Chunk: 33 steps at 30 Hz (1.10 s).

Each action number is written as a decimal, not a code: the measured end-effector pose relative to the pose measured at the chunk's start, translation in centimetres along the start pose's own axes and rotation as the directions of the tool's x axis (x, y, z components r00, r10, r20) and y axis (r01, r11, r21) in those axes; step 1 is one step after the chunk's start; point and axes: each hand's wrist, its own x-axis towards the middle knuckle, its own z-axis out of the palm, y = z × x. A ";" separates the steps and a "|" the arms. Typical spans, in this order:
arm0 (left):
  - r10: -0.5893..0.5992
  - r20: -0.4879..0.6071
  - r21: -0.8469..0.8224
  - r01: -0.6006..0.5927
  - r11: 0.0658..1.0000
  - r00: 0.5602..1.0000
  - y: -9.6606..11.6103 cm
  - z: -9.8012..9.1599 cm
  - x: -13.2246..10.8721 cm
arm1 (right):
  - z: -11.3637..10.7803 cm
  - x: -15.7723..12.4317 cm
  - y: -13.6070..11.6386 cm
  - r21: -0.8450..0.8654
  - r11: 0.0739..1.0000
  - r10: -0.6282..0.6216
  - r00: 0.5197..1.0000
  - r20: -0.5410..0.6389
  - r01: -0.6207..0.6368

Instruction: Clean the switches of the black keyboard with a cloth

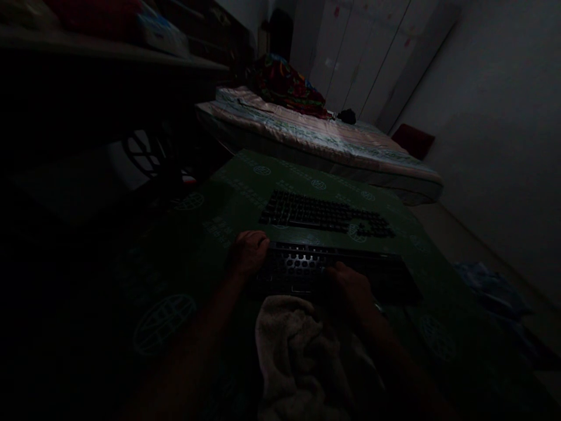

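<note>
A black keyboard base (385,272) lies across the green table in dim light, with bare key sockets lit near its middle. My left hand (250,250) is closed round its far left corner. Over the middle of the base is my right hand (348,283), fingers curled and closed; what they hold, if anything, is lost in the dark. Behind the base, loose black keycaps (315,211) are laid out in keyboard order. A crumpled light cloth (289,351) sits just in front of the base, between my forearms.
The green table (228,193) carries a printed globe pattern. Beyond it stands a bed (350,146) with a dark red patterned blanket (289,88). A cluttered desk (109,49) is at the left, a pale wall (495,117) at the right. Cloth (491,286) lies low on the right.
</note>
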 end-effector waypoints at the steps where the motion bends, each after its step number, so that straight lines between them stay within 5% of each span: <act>1: -0.001 0.001 -0.003 0.001 1.000 1.000 0.0 0.0 0.0 | 0.0 0.1 -0.2 0.002 1.000 -0.007 1.000 0.000 0.007; 14: 0.002 -0.016 0.015 -0.002 1.000 1.000 0.0 0.1 -0.2 | -0.7 -1.6 0.2 -0.001 0.999 -0.050 0.993 0.102 0.051; 33: -0.019 0.009 0.020 0.018 1.000 1.000 0.3 -0.2 -0.2 | -0.3 0.3 -0.2 0.009 0.999 -0.052 0.998 0.031 0.052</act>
